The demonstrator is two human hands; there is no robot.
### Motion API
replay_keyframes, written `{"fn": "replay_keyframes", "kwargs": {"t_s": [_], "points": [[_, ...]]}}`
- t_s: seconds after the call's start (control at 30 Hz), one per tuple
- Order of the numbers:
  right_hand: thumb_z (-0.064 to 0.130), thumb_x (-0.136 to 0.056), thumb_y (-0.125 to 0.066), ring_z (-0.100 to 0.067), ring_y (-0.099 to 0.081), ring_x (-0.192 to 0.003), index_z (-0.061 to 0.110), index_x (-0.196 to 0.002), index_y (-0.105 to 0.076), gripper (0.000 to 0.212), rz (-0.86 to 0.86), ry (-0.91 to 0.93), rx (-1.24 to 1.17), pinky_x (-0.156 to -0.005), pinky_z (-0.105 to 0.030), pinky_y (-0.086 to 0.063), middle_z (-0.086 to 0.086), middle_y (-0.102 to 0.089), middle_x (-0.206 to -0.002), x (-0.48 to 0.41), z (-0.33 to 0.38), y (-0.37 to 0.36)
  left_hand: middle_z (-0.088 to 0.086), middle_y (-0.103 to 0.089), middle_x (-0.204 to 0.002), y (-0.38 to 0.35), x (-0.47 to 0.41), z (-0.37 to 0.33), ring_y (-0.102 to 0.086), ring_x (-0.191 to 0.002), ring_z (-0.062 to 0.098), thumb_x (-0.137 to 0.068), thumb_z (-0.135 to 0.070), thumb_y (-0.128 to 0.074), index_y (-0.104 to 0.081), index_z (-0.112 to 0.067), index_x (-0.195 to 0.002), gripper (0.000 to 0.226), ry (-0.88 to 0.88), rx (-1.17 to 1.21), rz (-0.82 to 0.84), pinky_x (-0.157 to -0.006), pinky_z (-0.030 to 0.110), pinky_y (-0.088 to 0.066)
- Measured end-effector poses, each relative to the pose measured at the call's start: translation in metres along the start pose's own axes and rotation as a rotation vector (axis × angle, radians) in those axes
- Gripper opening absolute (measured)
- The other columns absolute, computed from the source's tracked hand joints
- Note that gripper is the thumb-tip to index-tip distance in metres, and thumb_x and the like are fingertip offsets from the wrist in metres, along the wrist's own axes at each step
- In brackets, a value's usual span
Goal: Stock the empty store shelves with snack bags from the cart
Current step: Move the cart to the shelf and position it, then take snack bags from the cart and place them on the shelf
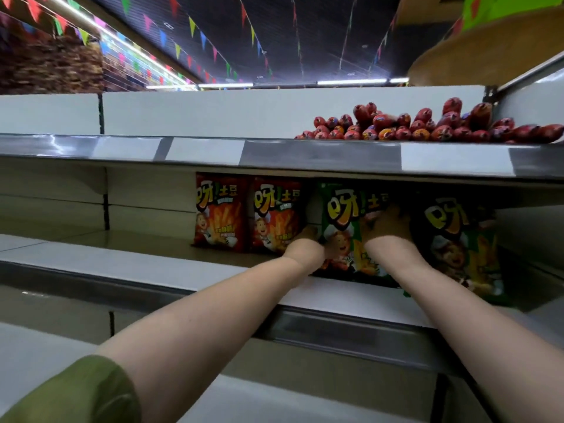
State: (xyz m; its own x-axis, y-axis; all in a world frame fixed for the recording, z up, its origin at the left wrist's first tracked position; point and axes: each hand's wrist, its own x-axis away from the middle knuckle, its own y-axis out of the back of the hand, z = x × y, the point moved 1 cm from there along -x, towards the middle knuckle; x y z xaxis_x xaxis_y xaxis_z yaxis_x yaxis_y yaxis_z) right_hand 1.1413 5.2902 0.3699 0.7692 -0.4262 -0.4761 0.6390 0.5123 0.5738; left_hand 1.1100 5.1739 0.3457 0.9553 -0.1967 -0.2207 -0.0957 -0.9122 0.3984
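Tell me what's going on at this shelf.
A person is stocking snacks. The left hand grips the left edge of a green snack bag on the middle shelf while the right hand lies on its front. Two red snack bags stand to its left, a second green bag to its right.

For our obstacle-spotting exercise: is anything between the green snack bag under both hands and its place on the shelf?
Nothing visible. The green bag already rests on the shelf, in the gap between the red bags and a second green bag.
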Motion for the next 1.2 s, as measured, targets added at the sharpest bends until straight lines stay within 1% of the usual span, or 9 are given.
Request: {"fn": "replay_keyframes", "kwargs": {"t_s": [0.07,0.13,0.23,0.37,0.53,0.67,0.83,1.0,1.2], "points": [[0.016,-0.087,-0.057,-0.038,-0.033,-0.127,-0.003,-0.139,-0.026,0.064,-0.102,0.102,0.074,-0.101,-0.038,-0.033,-0.026,-0.030,-0.139,0.006,0.009,0.004,0.013,-0.058,-0.119,0.004,0.010,0.001,-0.056,-0.109,0.029,-0.092,-0.017,-0.055,-0.049,-0.006,-0.128,0.037,-0.003,-0.047,-0.101,-0.082,0.029,-0.048],[0.018,-0.087,-0.057,-0.038,-0.041,-0.121,-0.001,-0.130,-0.040,0.050,-0.103,0.244,0.071,-0.091,-0.037,-0.038,-0.026,-0.038,-0.134,0.021,0.026,0.001,0.011,-0.058,-0.110,0.014,0.022,0.004,-0.056,-0.102,0.027,-0.091,-0.020,-0.057,-0.050,-0.006,-0.120,0.033,-0.054,-0.105,-0.183,-0.086,0.033,-0.047],[0.022,-0.092,-0.051,-0.034,-0.050,-0.110,0.001,-0.116,-0.050,0.032,-0.056,0.350,-0.114,-0.081,-0.030,-0.037,-0.020,-0.051,-0.119,0.052,0.052,-0.016,0.009,-0.059,-0.120,0.035,0.056,0.013,-0.056,-0.110,0.024,-0.090,-0.017,-0.058,-0.048,-0.011,-0.123,0.035,-0.171,-0.098,-0.312,-0.096,0.036,-0.046],[0.017,-0.091,-0.053,-0.013,-0.043,-0.113,0.011,-0.125,-0.046,0.035,0.057,0.532,-0.410,-0.086,-0.013,-0.027,-0.003,-0.044,-0.127,0.104,0.093,-0.053,0.000,-0.059,-0.114,0.081,0.109,0.043,-0.058,-0.101,0.014,-0.089,-0.012,-0.058,-0.048,-0.019,-0.114,0.029,-0.161,-0.065,-0.433,-0.083,0.025,-0.047],[0.012,-0.089,-0.054,-0.015,-0.046,-0.105,0.007,-0.115,-0.051,0.027,0.271,0.593,-0.592,-0.079,-0.013,-0.027,-0.002,-0.048,-0.114,0.166,0.155,-0.115,0.003,-0.061,-0.109,0.160,0.177,0.100,-0.058,-0.099,0.016,-0.085,-0.006,-0.058,-0.052,-0.013,-0.110,0.026,0.015,-0.093,-0.631,-0.094,0.031,-0.047],[0.013,-0.089,-0.054,-0.011,-0.045,-0.097,0.011,-0.111,-0.052,0.023,0.452,0.609,-0.673,-0.077,-0.014,-0.029,0.001,-0.049,-0.105,0.225,0.208,-0.161,-0.010,-0.054,-0.093,0.228,0.237,0.142,-0.051,-0.087,0.008,-0.088,-0.008,-0.057,-0.049,-0.020,-0.105,0.022,0.129,-0.130,-0.798,-0.066,0.010,-0.036],[0.010,-0.087,-0.055,-0.014,-0.049,-0.096,0.013,-0.105,-0.053,0.019,0.654,0.612,-0.744,-0.082,-0.021,-0.036,-0.002,-0.054,-0.103,0.303,0.276,-0.216,-0.004,-0.057,-0.103,0.298,0.313,0.187,-0.053,-0.085,0.007,-0.088,-0.010,-0.058,-0.049,-0.022,-0.103,0.022,0.236,-0.134,-0.937,-0.067,0.016,-0.043],[0.009,-0.086,-0.055,-0.015,-0.050,-0.092,0.011,-0.106,-0.054,0.020,0.825,0.644,-0.756,-0.074,-0.017,-0.032,-0.004,-0.055,-0.104,0.387,0.330,-0.268,-0.001,-0.060,-0.093,0.361,0.386,0.229,-0.059,-0.086,0.014,-0.086,-0.007,-0.060,-0.053,-0.019,-0.101,0.021,0.352,-0.130,-1.027,-0.067,0.020,-0.049],[0.015,-0.088,-0.055,-0.018,-0.052,-0.098,0.009,-0.113,-0.052,0.026,1.060,0.600,-0.684,-0.081,-0.025,-0.038,-0.009,-0.057,-0.114,0.466,0.364,-0.326,0.000,-0.060,-0.089,0.418,0.456,0.265,-0.057,-0.082,0.012,-0.085,-0.005,-0.060,-0.053,-0.016,-0.100,0.020,0.467,-0.142,-1.148,-0.074,0.026,-0.049]]}}
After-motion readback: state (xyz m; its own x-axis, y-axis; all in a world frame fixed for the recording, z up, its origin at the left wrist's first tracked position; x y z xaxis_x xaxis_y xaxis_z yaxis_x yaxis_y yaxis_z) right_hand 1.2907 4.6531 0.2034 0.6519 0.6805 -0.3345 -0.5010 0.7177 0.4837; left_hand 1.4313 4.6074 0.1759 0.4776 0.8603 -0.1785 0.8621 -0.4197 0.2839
